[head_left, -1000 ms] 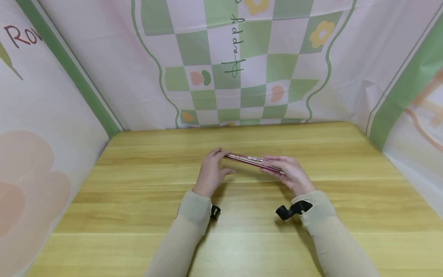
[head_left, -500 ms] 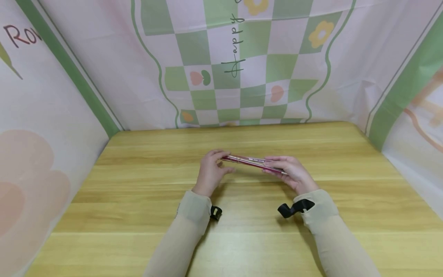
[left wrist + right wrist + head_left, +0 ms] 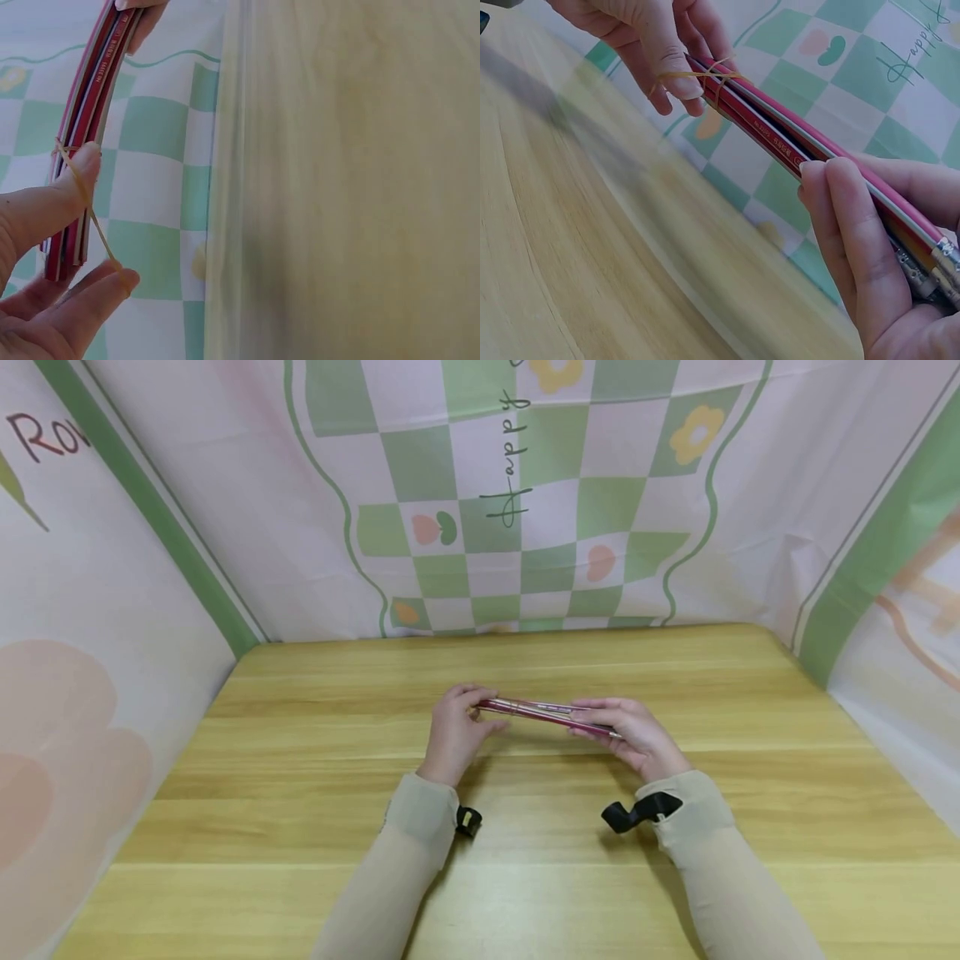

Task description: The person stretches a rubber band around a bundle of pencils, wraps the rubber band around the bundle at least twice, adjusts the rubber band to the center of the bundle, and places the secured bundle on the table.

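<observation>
A bundle of several red-striped pencils [image 3: 536,711] is held above the table between my two hands. My right hand [image 3: 633,735] grips it near the end with metal ferrules, seen in the right wrist view. At the other end is my left hand [image 3: 453,739], its thumb against the pencils. A thin yellow rubber band [image 3: 100,225] wraps the bundle near that end. Part of it is stretched out over my left thumb and fingertips [image 3: 126,279]. In the right wrist view, the rubber band [image 3: 718,84] crosses itself around the pencils.
Below the hands lies a wooden table [image 3: 525,877]. A green-and-white checked cloth [image 3: 551,527] hangs behind its far edge, with printed fabric at both sides. A black strap [image 3: 641,812] sticks out from the right wrist, another strap [image 3: 468,821] from the left.
My left fingers have dipped slightly, and the left end of the pencils has lowered a little with them. My right hand has shifted slightly right, still gripping the pencils.
</observation>
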{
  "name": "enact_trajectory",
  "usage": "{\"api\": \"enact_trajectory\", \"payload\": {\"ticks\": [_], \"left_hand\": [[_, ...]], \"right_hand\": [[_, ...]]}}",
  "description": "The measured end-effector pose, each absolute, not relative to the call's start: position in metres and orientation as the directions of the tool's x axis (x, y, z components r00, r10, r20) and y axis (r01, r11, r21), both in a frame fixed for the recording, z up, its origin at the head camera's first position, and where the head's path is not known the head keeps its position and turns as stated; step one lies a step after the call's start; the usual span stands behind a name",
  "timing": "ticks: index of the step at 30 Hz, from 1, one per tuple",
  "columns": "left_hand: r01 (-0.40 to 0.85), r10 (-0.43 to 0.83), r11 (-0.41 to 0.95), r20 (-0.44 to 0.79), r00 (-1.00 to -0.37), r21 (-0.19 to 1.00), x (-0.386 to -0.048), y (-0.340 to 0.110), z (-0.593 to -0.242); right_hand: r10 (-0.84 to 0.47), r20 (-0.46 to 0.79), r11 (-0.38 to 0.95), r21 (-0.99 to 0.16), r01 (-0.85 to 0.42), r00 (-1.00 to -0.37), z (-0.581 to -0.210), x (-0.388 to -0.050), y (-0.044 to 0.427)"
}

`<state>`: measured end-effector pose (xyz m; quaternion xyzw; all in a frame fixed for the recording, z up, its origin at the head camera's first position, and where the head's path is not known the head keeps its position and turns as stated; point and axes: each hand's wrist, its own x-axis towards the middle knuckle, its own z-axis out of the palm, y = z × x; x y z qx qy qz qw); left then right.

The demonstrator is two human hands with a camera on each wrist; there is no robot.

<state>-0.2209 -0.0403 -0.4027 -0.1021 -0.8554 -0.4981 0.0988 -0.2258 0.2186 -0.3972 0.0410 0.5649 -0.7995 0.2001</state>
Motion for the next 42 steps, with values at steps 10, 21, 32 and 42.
{"api": "enact_trajectory", "payload": {"ticks": [10,21,32,42], "left_hand": [[0.288,0.090,0.407,0.276,-0.957,0.866,-0.222,-0.040,-0.405],[0.090,0.109,0.304,0.059,-0.992,0.949,-0.223,-0.045,-0.399],[-0.017,0.183,0.203,-0.055,-0.982,0.979,-0.223,-0.052,-0.395],[-0.035,0.318,0.136,-0.077,-0.945,0.990,-0.222,-0.058,-0.393]], "right_hand": [[-0.273,-0.299,-0.229,-0.903,0.364,-0.914,-0.395,-0.225,0.217],[-0.305,-0.295,-0.241,-0.896,0.373,-0.905,-0.395,-0.226,0.218],[-0.319,-0.270,-0.252,-0.900,0.356,-0.909,-0.398,-0.227,0.217],[-0.339,-0.254,-0.197,-0.922,0.333,-0.906,-0.400,-0.226,0.215]]}}
